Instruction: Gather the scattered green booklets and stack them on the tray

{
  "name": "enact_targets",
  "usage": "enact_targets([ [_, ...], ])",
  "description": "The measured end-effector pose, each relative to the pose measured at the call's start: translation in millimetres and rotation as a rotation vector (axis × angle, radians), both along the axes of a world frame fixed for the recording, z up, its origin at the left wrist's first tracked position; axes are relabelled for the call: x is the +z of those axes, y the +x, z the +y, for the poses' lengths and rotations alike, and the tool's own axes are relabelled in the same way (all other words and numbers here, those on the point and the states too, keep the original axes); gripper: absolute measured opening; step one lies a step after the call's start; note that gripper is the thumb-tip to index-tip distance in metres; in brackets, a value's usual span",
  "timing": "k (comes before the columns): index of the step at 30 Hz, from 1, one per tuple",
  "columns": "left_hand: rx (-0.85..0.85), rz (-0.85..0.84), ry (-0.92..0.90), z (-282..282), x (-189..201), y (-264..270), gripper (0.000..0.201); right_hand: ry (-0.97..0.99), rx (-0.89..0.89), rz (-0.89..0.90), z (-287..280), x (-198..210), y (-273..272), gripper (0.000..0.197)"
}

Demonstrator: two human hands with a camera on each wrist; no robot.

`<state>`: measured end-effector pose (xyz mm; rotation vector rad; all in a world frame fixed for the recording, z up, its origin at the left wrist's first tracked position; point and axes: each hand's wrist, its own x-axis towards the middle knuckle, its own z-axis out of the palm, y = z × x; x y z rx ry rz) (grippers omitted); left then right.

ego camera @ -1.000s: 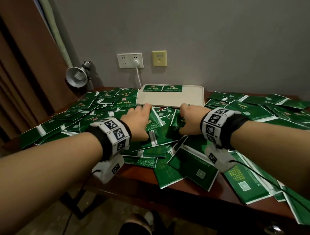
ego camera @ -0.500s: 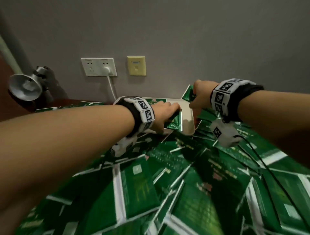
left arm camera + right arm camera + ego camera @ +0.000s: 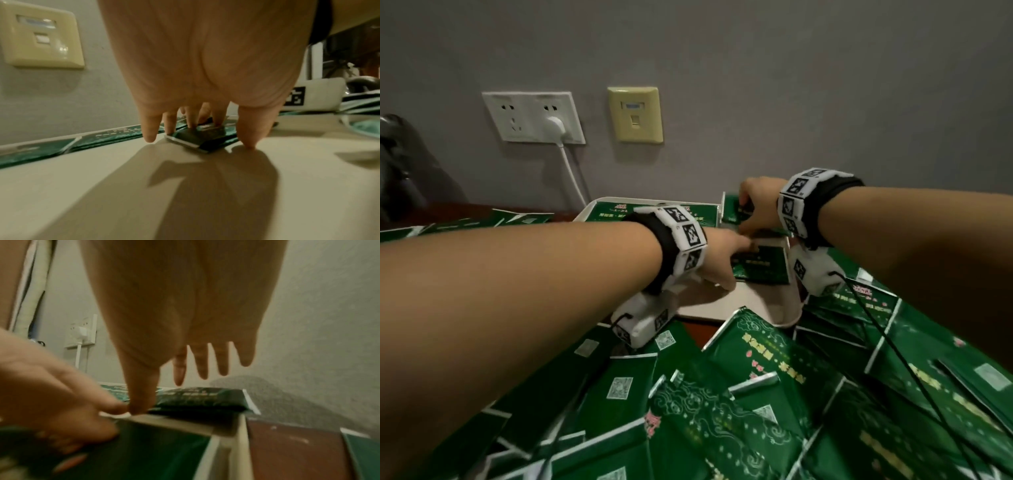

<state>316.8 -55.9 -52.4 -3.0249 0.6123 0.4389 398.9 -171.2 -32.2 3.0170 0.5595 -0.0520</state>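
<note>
Booklets [image 3: 762, 265] under both hands [image 3: 748, 240]

Dark reddish-brown wooden table [image 3: 292, 449] against grey wall. Green booklets [image 3: 722, 404] scattered over most of its top, overlapping, some face down showing QR squares. Cream tray [image 3: 767, 305] sits at back near wall, ringed by booklets; few booklets lie flat inside it.

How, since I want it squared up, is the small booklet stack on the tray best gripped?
Probably from above, pinching opposite edges: the booklet stack lies flat and thin on the tray, leaving no room underneath.
</note>
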Motion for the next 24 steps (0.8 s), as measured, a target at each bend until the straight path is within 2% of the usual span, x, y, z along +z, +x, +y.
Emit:
enact_targets([
  [3,-0.004,0.012,0.049,8,-3,-6,0.073,-0.155,-0.040,0.007,-1,-11,-2,0.063],
  [5,0.037,-0.003,0.089,8,-4,-10,0.071,-0.175,-0.080,-0.002,-5,-15,-4,0.058],
  [7,0.077,-0.053,0.123,4,-1,-14,0.068,-0.220,-0.119,0.014,-8,-15,0,0.062],
  [9,0.080,-0.069,0.113,-1,2,-17,0.064,-0.299,-0.173,0.028,-15,-28,25,0.069],
  [11,0.057,-0.070,0.087,-6,5,-18,0.061,-0.249,-0.210,0.069,-24,-57,73,0.064],
  [12,0.043,-0.072,0.086,-7,7,-19,0.061,-0.234,-0.228,0.093,-25,-60,80,0.058],
  [16,0.023,-0.113,0.062,-9,6,-14,0.062,-0.252,-0.243,0.062,-8,-20,22,0.025],
  [19,0.040,-0.155,0.015,-8,0,-10,0.061,-0.237,-0.252,0.060,-8,-9,4,0.025],
  [24,0.053,-0.193,-0.027,-3,-6,-5,0.058,-0.284,-0.263,0.080,0,-12,9,0.029],
])
